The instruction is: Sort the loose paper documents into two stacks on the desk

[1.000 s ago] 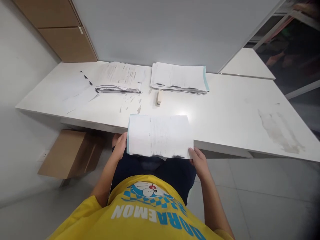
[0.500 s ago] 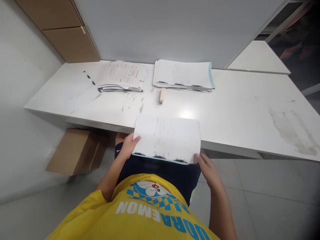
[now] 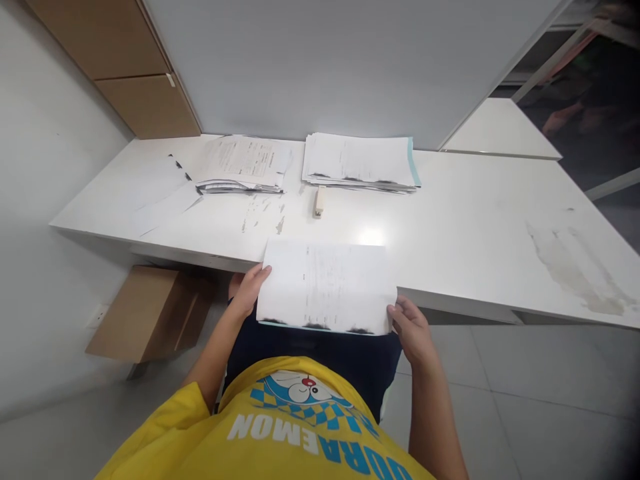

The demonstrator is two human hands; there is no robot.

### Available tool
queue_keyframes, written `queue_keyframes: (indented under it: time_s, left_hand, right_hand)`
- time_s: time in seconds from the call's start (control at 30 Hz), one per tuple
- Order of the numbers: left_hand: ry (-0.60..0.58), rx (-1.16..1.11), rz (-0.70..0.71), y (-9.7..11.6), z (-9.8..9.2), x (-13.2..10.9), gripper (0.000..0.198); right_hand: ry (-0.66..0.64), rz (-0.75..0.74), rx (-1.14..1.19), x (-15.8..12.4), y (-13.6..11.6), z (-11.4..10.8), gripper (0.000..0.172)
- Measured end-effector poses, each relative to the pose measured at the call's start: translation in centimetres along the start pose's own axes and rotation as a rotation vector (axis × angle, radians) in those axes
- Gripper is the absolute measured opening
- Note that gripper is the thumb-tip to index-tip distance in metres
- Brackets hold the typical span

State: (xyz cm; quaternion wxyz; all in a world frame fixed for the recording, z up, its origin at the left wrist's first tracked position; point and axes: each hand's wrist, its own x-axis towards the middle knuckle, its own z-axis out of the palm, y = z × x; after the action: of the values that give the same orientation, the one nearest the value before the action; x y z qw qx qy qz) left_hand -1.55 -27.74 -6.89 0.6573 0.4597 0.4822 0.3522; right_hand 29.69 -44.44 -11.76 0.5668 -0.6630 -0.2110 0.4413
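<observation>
Near side: I see thin, flat papers (image 3: 327, 287).
Pinching them, nearly closed: left hand (image 3: 251, 288), right hand (image 3: 413, 328).
Far side: two paper piles (image 3: 357, 159), one stapler (image 3: 319, 202).

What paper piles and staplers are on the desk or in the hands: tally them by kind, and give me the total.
Paper stacks on the desk: 2, left stack and right stack
Paper bundle held by left hand and right hand: 1
Stapler: 1
Total: 4
</observation>
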Motion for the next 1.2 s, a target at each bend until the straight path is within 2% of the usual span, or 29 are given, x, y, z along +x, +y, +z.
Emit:
queue_keyframes:
  time_s: [0.13,0.23,0.33,0.4,0.53,0.7,0.87,1.03,1.2]
  left_hand:
    - [-0.034,0.046,0.100,2.8,0.5,1.3,0.055]
    - [-0.042,0.175,0.233,4.9,0.9,4.6,0.046]
    - [-0.027,0.437,0.310,6.5,1.4,9.3,0.034]
    - [0.022,0.672,0.337,6.9,1.8,12.4,0.030]
    - [0.158,1.038,0.437,6.6,2.6,16.2,0.040]
    - [0.175,1.130,0.529,5.6,2.7,17.0,0.062]
    - [0.154,1.183,0.565,5.1,2.6,16.5,0.055]
    - [0.098,1.257,0.612,5.1,2.9,15.9,0.043]
    - [0.057,1.320,0.670,5.1,3.2,15.4,0.048]
  right_hand:
    - [0.002,-0.028,0.002,0.3,-0.8,-0.9,0.047]
    - [0.077,-0.071,-0.042,1.2,-2.1,-0.7,0.049]
    - [0.151,-0.078,-0.149,2.2,-3.7,0.2,0.065]
    - [0.147,-0.079,-0.231,2.7,-4.6,1.0,0.076]
    - [0.151,-0.098,-0.339,3.7,-5.4,2.4,0.079]
    - [0.161,-0.114,-0.352,5.0,-5.0,2.5,0.074]
    - [0.173,-0.103,-0.404,5.6,-4.6,1.4,0.068]
    - [0.210,-0.076,-0.335,5.5,-4.6,0.7,0.070]
    - [0.271,-0.077,-0.338,6.1,-5.5,-0.8,0.073]
